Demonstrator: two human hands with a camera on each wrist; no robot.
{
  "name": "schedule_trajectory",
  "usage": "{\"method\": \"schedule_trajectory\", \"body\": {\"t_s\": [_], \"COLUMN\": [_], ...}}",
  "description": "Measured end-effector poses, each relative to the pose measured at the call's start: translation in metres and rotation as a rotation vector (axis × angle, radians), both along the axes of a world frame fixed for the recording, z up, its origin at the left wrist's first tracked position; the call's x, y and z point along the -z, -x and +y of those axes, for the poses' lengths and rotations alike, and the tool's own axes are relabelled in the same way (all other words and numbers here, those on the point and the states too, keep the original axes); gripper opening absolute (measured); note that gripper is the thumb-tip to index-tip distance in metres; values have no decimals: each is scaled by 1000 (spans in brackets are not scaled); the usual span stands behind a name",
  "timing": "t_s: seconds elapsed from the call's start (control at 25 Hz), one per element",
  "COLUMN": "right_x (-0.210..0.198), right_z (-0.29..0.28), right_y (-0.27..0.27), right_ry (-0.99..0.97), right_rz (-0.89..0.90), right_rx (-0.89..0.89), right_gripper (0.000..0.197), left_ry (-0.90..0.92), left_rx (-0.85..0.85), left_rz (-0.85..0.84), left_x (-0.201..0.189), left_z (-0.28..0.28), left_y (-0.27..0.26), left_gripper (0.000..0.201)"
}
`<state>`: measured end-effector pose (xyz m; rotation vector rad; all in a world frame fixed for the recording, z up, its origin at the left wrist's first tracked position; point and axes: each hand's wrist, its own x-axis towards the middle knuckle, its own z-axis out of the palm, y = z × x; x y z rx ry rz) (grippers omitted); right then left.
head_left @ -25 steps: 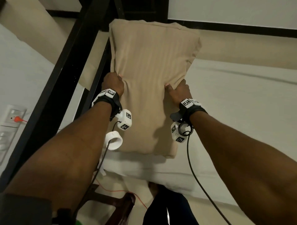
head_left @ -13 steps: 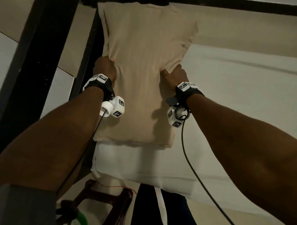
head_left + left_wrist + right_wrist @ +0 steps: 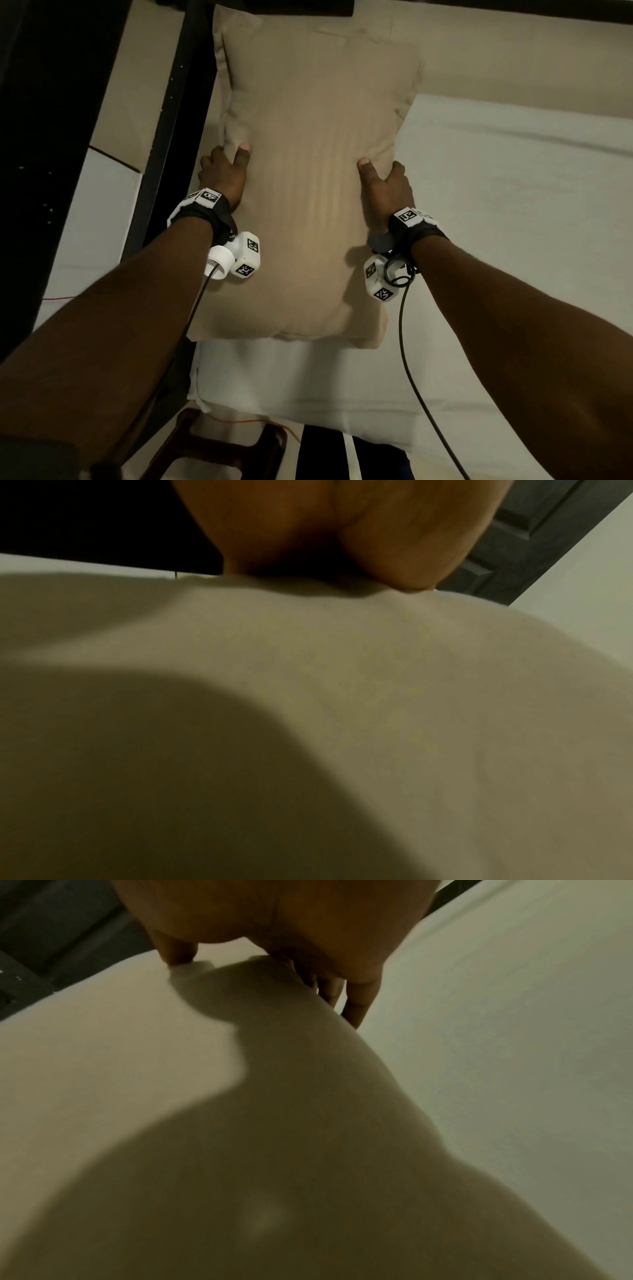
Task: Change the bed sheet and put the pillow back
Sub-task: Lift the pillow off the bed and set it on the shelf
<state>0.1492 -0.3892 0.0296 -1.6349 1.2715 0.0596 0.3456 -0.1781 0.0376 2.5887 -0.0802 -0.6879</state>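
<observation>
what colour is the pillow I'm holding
The pillow is tan beige with faint woven stripes, clearest in the head view.

Fingers of the left hand [image 3: 224,173] are hidden behind the pillow [image 3: 315,178] edge; only the thumb shows. Right hand [image 3: 385,186] fingers likewise tuck under the far side. Both wrist views are blurred. The stool [image 3: 219,448] is cut off by the bottom edge.

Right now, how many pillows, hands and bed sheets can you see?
Tan pillows: 1
Hands holding the pillow: 2, the left hand and the right hand
White bed sheets: 1
Total: 4
</observation>
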Motion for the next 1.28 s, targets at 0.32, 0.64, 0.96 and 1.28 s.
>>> {"method": "schedule_trajectory", "body": {"t_s": [0.32,0.64,0.96,1.28], "right_x": [47,77,-28,-135], "right_z": [7,14,20,-2], "right_y": [-10,-7,47,182], "right_ry": [-258,-321,-314,-315], "right_rz": [-5,-139,-281,-258], "right_rx": [167,136,161,369], "right_gripper": [116,125,84,93], "left_ry": [73,466,567,536], "left_rx": [-133,-190,-238,-121], "left_rz": [228,161,328,476], "left_x": [41,95,46,-76], "left_z": [8,30,31,-35], "left_y": [-9,-17,7,98], "left_gripper": [104,81,89,109]}}
